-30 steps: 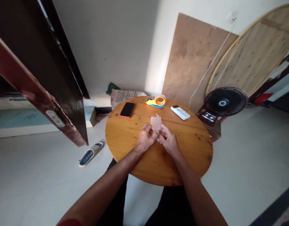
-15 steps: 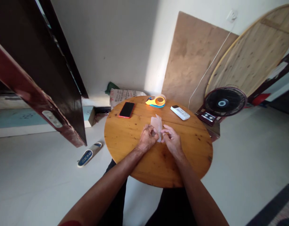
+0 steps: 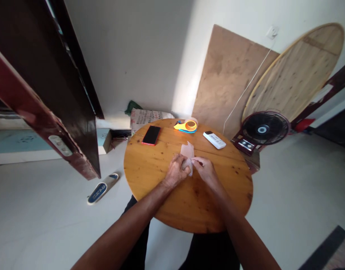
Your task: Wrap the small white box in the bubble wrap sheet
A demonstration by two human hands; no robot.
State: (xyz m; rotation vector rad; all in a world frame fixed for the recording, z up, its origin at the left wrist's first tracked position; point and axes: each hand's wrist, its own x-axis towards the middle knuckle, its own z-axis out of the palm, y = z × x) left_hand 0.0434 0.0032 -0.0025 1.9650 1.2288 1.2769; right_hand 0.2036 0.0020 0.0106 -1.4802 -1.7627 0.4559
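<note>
Over the middle of a round wooden table (image 3: 150,180), both my hands work a small pale translucent sheet (image 3: 187,150). My left hand (image 3: 176,173) is curled with its fingertips pinched on the sheet's lower left part. My right hand (image 3: 206,170) pinches the sheet's right edge between thumb and forefinger. The sheet's upper corner sticks up beyond my fingers; its lower part is hidden by them.
On the table's far side lie a red-cased phone (image 3: 151,135), an orange and blue tape dispenser (image 3: 187,125) and a white remote (image 3: 214,140). A black fan (image 3: 261,129) stands on the floor at right. A dark door (image 3: 48,93) and a sandal (image 3: 102,188) are at left.
My fingers have shifted on the sheet and the left hand has closed tighter over its lower part. The view has tipped slightly, so the table sits a little lower in the picture.
</note>
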